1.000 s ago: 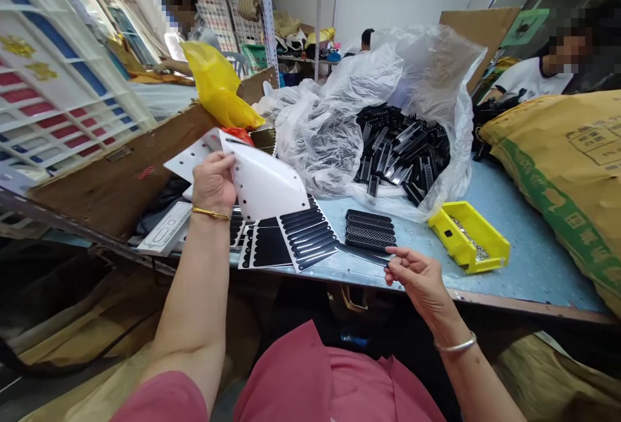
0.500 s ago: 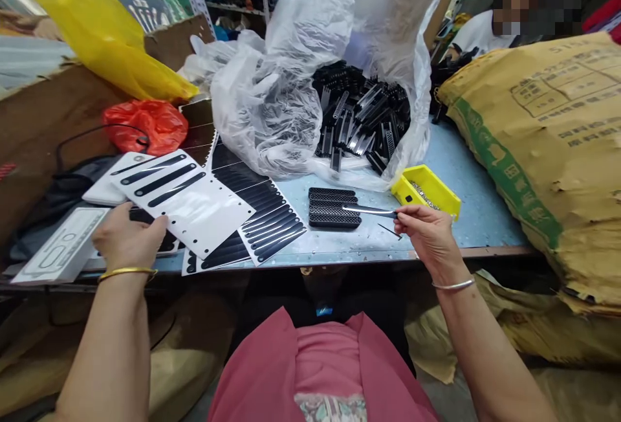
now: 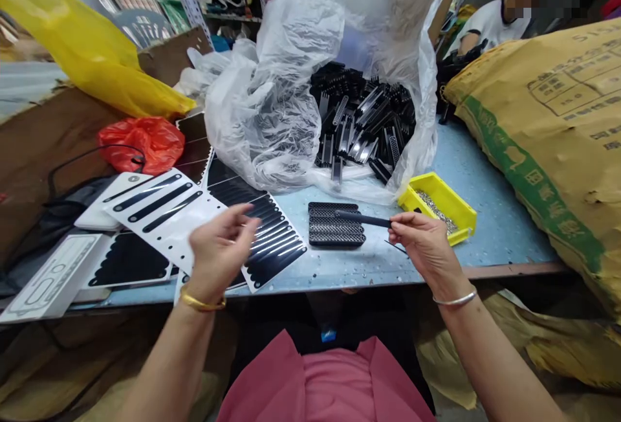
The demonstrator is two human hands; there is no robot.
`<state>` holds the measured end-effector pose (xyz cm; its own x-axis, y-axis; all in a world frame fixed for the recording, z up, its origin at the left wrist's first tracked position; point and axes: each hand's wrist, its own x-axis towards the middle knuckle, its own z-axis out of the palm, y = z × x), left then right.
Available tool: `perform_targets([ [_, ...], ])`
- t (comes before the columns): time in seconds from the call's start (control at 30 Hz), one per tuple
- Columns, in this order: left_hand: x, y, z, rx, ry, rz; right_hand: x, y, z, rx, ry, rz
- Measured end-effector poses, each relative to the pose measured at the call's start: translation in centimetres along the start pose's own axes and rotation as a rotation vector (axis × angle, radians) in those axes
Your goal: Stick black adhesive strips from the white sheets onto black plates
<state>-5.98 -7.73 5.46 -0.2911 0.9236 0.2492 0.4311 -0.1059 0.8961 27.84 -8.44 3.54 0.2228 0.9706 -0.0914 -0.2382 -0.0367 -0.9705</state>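
Note:
My right hand [image 3: 422,247] pinches one end of a thin black strip [image 3: 363,218], rounded at the tip like those on the sheets. The strip points left above a row of black perforated plastic pieces [image 3: 334,235] lying side by side on the table. Over the sheets of black strips [image 3: 274,241] hovers my left hand [image 3: 223,247], a little blurred, thumb and fingers apart with nothing visible between them. Beside it lies a white backing sheet [image 3: 165,234] with a few black strips left on it. A thin dark rod [image 3: 395,246] rests near my right fingers.
A clear plastic bag [image 3: 272,111] spills black plastic parts [image 3: 363,118] at the back. Right of centre stands a yellow bin [image 3: 466,218] of small metal pieces. A large sack [image 3: 538,124] flanks the right side; a red bag [image 3: 140,144] and white box [image 3: 53,273] lie left.
My left hand has moved right, away from the white backing sheet. My right hand still holds the strip, which has turned to show its dark face. The view has shifted slightly.

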Motion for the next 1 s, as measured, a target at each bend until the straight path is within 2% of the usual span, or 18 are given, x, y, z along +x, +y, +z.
perform_targets([
  [0.1,0.8,1.3,4.6,-0.284,-0.298,-0.195,0.8,0.4,0.9,-0.034,-0.017,-0.006],
  [0.13,1.4,1.2,5.9,-0.323,-0.341,-0.234,1.2,0.5,1.1,-0.045,-0.023,-0.013],
  [0.23,4.0,-0.1,8.9,-0.282,-0.317,-0.196,2.6,1.0,1.7,-0.054,-0.035,-0.007],
  [0.33,6.2,-1.9,10.6,-0.191,-0.334,-0.145,4.2,1.6,2.3,-0.066,-0.05,0.012],
  [0.47,7.1,-3.5,11.7,-0.155,-0.455,-0.251,6.2,2.2,3.5,-0.097,-0.099,0.024],
  [0.63,6.9,-4.4,12.3,-0.235,-0.582,-0.364,7.6,2.4,4.7,-0.122,-0.138,0.033],
  [0.8,6.9,-4.3,12.1,-0.268,-0.585,-0.433,8.0,2.6,5.0,-0.149,-0.162,0.062],
  [1.0,7.1,-4.4,12.0,-0.274,-0.618,-0.405,8.1,2.5,5.0,-0.15,-0.139,0.069],
])
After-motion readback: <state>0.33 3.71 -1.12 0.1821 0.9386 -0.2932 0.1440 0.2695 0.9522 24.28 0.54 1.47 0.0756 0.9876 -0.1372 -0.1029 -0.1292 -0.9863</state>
